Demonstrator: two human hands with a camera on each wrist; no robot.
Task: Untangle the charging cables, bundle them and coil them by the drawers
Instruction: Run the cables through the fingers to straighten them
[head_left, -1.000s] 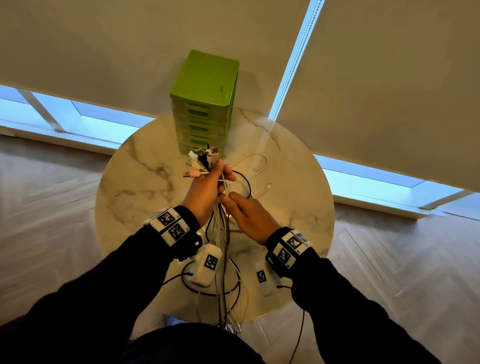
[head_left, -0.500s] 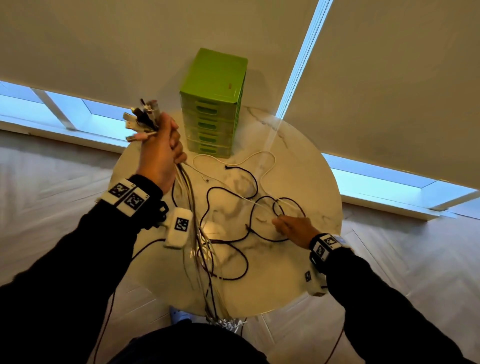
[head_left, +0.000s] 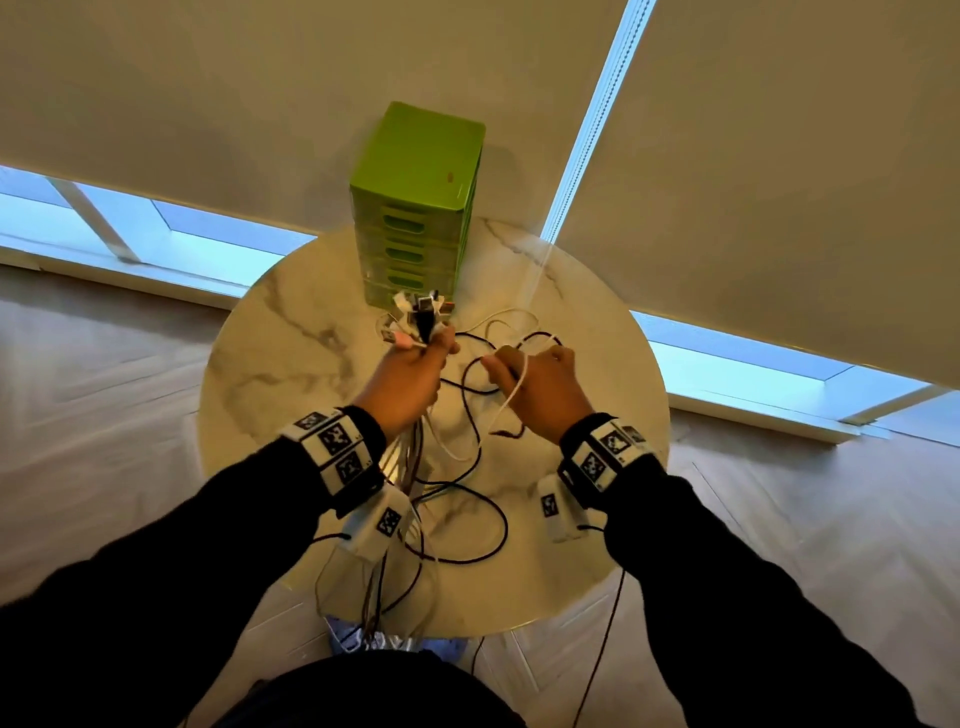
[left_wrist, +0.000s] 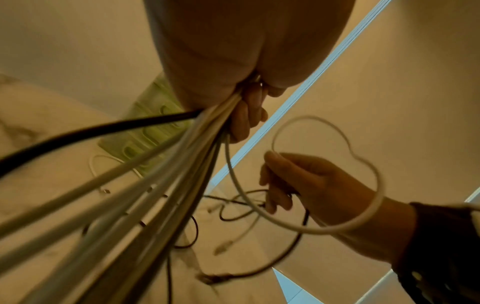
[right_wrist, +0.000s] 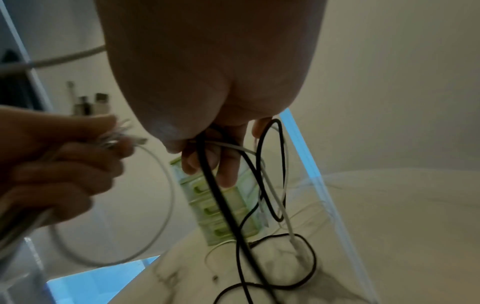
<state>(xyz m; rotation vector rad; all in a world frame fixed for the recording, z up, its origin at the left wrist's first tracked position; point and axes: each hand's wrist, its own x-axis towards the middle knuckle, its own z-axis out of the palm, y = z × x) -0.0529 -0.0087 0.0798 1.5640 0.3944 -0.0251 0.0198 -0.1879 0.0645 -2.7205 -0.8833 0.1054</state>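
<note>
**A:** What did your left hand (head_left: 410, 371) hold at that moment?

**B:** It was clenched around the bundle (left_wrist: 166, 176), with the plugs (head_left: 423, 312) sticking out above my fist. I gripped it just below the plugs so that the ends stayed level and the rest of the cables could hang freely under my wrist, over the near edge of the table (head_left: 291, 332).

**A:** And the right hand (head_left: 540, 384)?

**B:** Its fingers were curled around a white cable (left_wrist: 369, 164) and a black cable (right_wrist: 215, 193). The white one made a loop from my left fist around to my right hand. The black one dropped from my right fingers to the table, where it lay in loose loops below and between both hands.

**A:** Why did you keep the hands apart?

**B:** I think to open the loops and to see where the cables crossed. The tangle was not finished, in my judgement.

**A:** Where were the drawers (head_left: 415, 208)?

**B:** Just beyond my left fist, upright at the far side of the table. Nothing was coiled beside them yet.
</note>
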